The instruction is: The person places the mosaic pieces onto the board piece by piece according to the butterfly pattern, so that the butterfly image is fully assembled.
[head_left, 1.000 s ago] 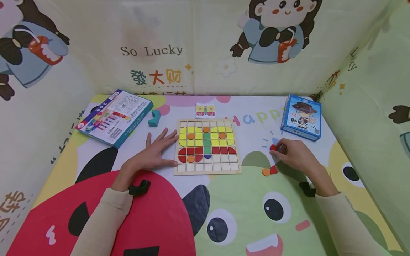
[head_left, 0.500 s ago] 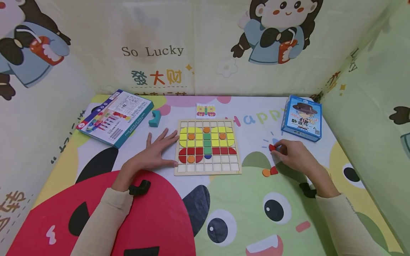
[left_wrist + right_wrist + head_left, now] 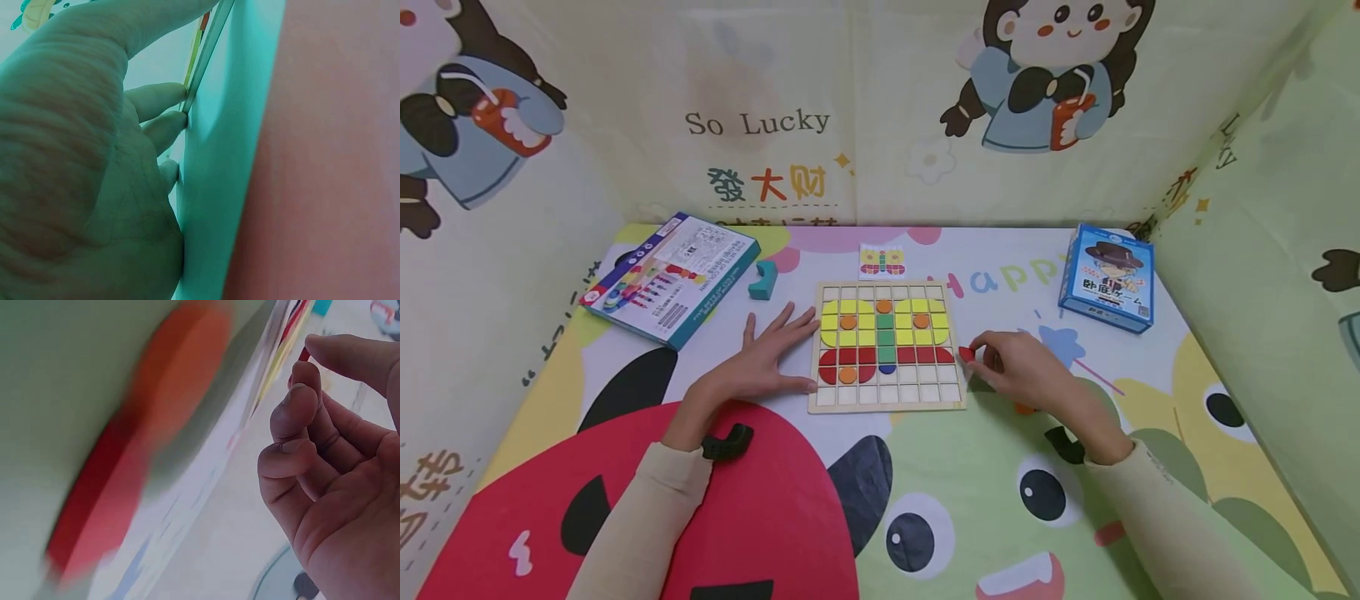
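Observation:
A wooden grid board [image 3: 925, 400] lies mid-table, its upper rows filled with yellow, orange, green, red and blue tiles in a butterfly pattern. My left hand [image 3: 760, 358] has its fingers spread and touches the board's left edge with fingertips and thumb. Just off the board's right edge, my right hand [image 3: 1026, 367] pinches a small red tile [image 3: 966, 354] between thumb and fingers. In the right wrist view, an orange round tile [image 3: 181, 369] and another red tile [image 3: 100, 500] lie on the tablecloth, blurred; the head view mostly hides them beneath the right hand.
A pattern card [image 3: 882, 262] with the same butterfly lies behind the board. At the left sit a large game box [image 3: 673, 275] and a teal block [image 3: 763, 280]. A blue box [image 3: 1107, 277] stands at the back right.
My right hand has moved left with the red tile, from beside the loose tiles to the board's right edge. The left hand stays at the board.

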### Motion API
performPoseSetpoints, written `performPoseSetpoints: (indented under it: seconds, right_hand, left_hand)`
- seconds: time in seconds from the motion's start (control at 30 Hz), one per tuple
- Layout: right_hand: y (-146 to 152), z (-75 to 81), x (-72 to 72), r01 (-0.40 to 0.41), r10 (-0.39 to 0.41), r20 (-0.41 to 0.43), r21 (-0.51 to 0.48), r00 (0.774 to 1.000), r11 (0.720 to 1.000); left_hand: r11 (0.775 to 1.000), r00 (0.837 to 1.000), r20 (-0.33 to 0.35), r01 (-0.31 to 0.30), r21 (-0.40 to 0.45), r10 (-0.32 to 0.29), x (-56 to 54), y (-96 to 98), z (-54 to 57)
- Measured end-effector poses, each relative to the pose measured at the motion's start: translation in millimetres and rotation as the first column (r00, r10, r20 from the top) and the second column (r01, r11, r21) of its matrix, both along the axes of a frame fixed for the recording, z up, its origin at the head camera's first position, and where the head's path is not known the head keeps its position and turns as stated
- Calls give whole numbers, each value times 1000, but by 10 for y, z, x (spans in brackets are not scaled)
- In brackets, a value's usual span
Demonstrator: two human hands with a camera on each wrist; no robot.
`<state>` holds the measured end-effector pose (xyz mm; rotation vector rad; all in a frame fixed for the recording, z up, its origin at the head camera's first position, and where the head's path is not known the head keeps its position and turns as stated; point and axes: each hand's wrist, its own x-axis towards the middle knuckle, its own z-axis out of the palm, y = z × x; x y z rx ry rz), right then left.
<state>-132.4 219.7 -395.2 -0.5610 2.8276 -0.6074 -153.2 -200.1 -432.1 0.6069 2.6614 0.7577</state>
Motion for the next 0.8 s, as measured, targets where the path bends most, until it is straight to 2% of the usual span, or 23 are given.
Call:
performPoseSetpoints:
  seconds: [0.33,0.57,0.8]
  right_hand:
    - [-541,-21,33,-139,139,23,20,990,990]
    - [-702,-52,17,-228,228,-20,15,973,974]
    - [-749,-86,15,-262,263,-54,38,963,964]
  left_hand:
    - [1000,1000,-1,3,7,-3,-3,5,-29]
    - [1000,1000,2,-3,11,3,5,2,-27]
    - [1000,1000,1,0,13,0,0,5,-33]
